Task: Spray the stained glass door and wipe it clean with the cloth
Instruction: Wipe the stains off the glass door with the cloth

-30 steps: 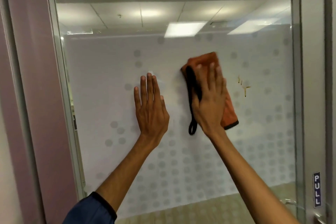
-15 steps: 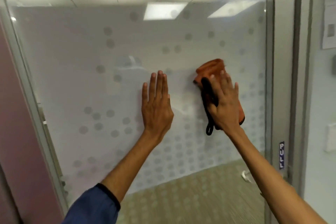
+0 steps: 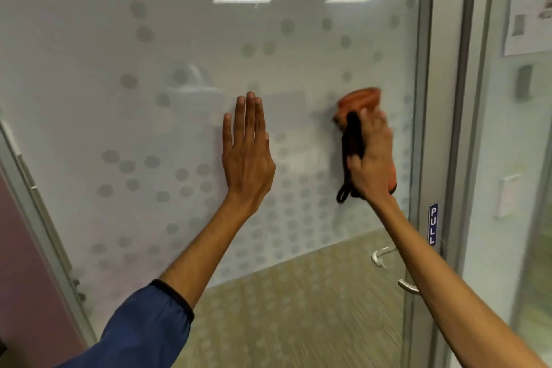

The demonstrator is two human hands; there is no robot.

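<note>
Frosted, dotted door (image 3: 119, 128): left hand (image 3: 246, 155) lay flat, fingers straight; right hand (image 3: 372, 158) pressed bunched orange cloth (image 3: 358, 100) near the frame (image 3: 424, 98).

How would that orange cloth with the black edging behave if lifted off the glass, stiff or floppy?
Probably floppy: the orange cloth with black edging bunches into folds under the right hand, and its black loop dangles limp. Likely light, since the hand's press alone holds it on the frosted glass door. Released, it would probably slide down.
</note>
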